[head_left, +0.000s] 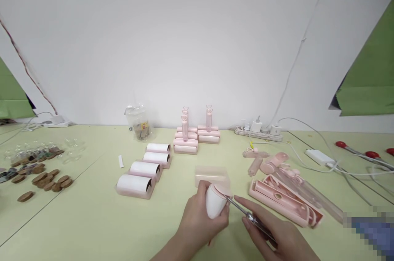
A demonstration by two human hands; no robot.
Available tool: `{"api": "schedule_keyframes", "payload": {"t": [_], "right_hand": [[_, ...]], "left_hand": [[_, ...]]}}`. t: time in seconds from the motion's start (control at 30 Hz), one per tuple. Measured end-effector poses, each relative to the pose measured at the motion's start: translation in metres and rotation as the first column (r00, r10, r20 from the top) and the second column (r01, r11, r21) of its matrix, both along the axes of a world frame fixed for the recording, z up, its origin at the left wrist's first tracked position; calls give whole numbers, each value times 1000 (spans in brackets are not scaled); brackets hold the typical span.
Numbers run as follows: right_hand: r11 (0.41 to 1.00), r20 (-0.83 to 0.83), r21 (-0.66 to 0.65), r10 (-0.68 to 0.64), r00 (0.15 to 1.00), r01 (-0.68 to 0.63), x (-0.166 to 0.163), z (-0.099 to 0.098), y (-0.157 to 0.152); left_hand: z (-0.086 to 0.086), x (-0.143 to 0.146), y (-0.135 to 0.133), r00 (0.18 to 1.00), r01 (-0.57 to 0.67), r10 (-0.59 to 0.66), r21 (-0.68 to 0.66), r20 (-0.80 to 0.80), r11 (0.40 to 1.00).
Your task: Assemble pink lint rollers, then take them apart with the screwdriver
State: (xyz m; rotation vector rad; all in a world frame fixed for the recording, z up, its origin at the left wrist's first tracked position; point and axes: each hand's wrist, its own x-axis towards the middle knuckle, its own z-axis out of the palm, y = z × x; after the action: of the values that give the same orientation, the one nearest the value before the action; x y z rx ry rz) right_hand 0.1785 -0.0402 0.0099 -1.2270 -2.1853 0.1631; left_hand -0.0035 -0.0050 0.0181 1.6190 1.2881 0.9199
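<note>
From my remote seat I see the left hand (197, 214) angled up from below, fingers wrapped around a white roll (214, 203), which sits in that grasp above the table (101, 228), just on the near side of a translucent cover (212, 172). The right hand (271, 224) slants in from the lower right, index finger stretched forward, gripping a slim metal tool (253, 218) (what kind, I cannot tell) whose tip is at the roll's pink end piece (222, 190).
</note>
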Motion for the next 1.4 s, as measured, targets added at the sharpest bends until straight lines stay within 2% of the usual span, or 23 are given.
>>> {"api": "schedule_keyframes", "payload": {"t": [0.1, 0.2, 0.33, 0.43, 0.53, 0.6, 0.73, 0.8, 0.9, 0.97, 1.07, 1.13, 1.27, 1.4], "right_hand": [[1000, 9, 13, -8, 1000, 8, -5, -2, 0], [999, 12, 46, 1, 1000, -1, -10, -5, 1], [999, 0, 47, -6, 1000, 6, -11, -11, 3], [999, -22, 38, -27, 999, 28, -6, -10, 5], [995, -80, -7, -98, 992, 98, 2, -3, 8], [983, -149, -83, -175, 973, 164, 9, 3, 12], [932, -253, -213, -342, 905, 292, 19, 14, 19], [933, -264, -266, -314, 912, 244, 21, 17, 21], [925, -320, -379, -166, 933, 34, 20, 19, 21], [906, -364, -422, -139, 921, -30, 18, 19, 19], [905, -365, -424, -213, 906, 41, 15, 19, 19], [898, -350, -432, -248, 903, 80, 14, 16, 21], [880, -318, -470, -244, 916, 71, 18, 13, 26], [902, -282, -419, -240, 929, 105, 25, 21, 24]], "left_hand": [[1, 3, -2, 998, 32, -31, 20, -59, 999], [0, 6, -1, 994, -35, 37, 30, -99, 999], [-3, 16, 0, 991, -120, 122, 45, -58, 992], [-6, 33, -2, 992, -125, 125, -16, -4, 992], [-8, 55, -6, 991, -36, 48, -100, 126, 994], [-9, 64, -7, 978, 17, 7, -114, 211, 993], [-8, 59, -4, 962, 146, -120, -90, 247, 985], [-5, 49, -4, 955, 237, -218, -75, 199, 969], [0, 37, -6, 951, 303, -299, -45, 76, 952], [1, 36, -9, 959, 282, -283, -46, -15, 958], [-1, 44, -14, 980, 190, -193, -69, -52, 979], [-4, 51, -18, 990, 138, -139, -93, -6, 986], [-6, 59, -24, 988, 116, -101, -121, 117, 986], [1, 65, -28, 983, 59, -42, -91, 181, 994]]}}
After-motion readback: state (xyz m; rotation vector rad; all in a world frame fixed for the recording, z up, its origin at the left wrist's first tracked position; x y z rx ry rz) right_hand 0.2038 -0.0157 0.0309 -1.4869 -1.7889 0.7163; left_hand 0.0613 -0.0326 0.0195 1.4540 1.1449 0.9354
